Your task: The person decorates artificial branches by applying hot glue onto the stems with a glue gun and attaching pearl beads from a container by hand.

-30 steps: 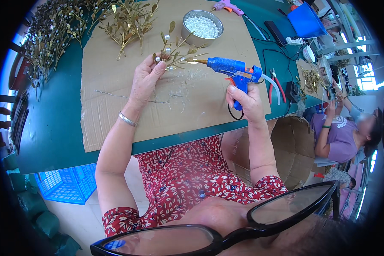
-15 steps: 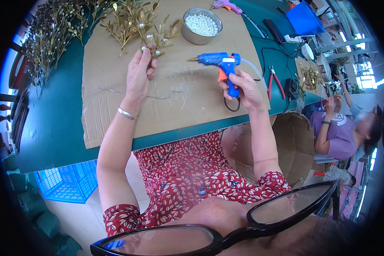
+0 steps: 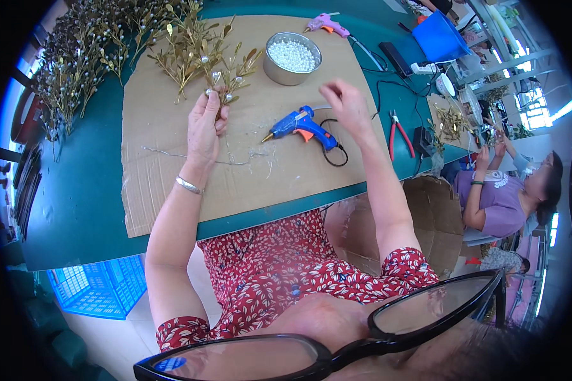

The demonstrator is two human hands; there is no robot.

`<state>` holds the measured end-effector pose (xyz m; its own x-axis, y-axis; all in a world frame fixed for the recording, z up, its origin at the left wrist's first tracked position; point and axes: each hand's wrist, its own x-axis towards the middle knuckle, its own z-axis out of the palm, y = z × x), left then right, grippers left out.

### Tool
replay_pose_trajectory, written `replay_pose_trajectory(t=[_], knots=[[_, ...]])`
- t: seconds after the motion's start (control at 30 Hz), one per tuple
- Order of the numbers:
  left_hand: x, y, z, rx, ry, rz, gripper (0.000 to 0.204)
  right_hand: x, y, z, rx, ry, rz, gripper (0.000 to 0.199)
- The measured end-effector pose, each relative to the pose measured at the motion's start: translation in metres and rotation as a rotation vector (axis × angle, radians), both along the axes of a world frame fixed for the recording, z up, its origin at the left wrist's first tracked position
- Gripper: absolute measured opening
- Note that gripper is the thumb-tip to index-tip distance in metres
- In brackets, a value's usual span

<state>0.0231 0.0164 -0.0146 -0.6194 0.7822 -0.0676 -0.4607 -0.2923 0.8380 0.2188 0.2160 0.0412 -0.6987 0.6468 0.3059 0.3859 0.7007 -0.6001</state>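
My left hand [image 3: 204, 124] is closed around the stem of an artificial gold-leaved sprig [image 3: 225, 79] with silvery-white pearl beads among its leaves. My right hand [image 3: 349, 105] hovers to the right of a round metal bowl [image 3: 284, 77] full of small white pearl beads. Its fingers are curled in and nothing shows between them. Below the bowl, a blue glue gun [image 3: 303, 126] with an orange trigger lies on the cardboard sheet [image 3: 165, 190], nozzle pointing left. Thin strings of glue and a bent wire [image 3: 225, 162] lie near it.
Many beaded sprigs [image 3: 76, 70] crowd the far left of the green table [image 3: 63, 209]. A purple glue gun [image 3: 327, 25], red-handled pliers [image 3: 400, 136], cords and a blue bin [image 3: 440, 38] are to the right. A co-worker in a purple shirt [image 3: 499, 206] sits beyond. A blue crate [image 3: 102, 289] stands below.
My right hand has let go of the blue glue gun, which now rests on the cardboard, and has moved up and left toward the bowl. My left hand keeps its hold on the sprig.
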Motion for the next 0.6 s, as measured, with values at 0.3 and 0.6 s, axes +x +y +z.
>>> replay_pose_trajectory(t=[0.3,0.6], knots=[[0.012,0.006,0.001,0.040,-0.016,-0.004,0.028,-0.116,0.091,-0.011,0.232,-0.472,0.275,0.020],[0.008,0.002,0.004,0.006,-0.002,-0.053,0.027,-0.124,0.080,-0.009,0.304,-0.448,0.229,0.015]])
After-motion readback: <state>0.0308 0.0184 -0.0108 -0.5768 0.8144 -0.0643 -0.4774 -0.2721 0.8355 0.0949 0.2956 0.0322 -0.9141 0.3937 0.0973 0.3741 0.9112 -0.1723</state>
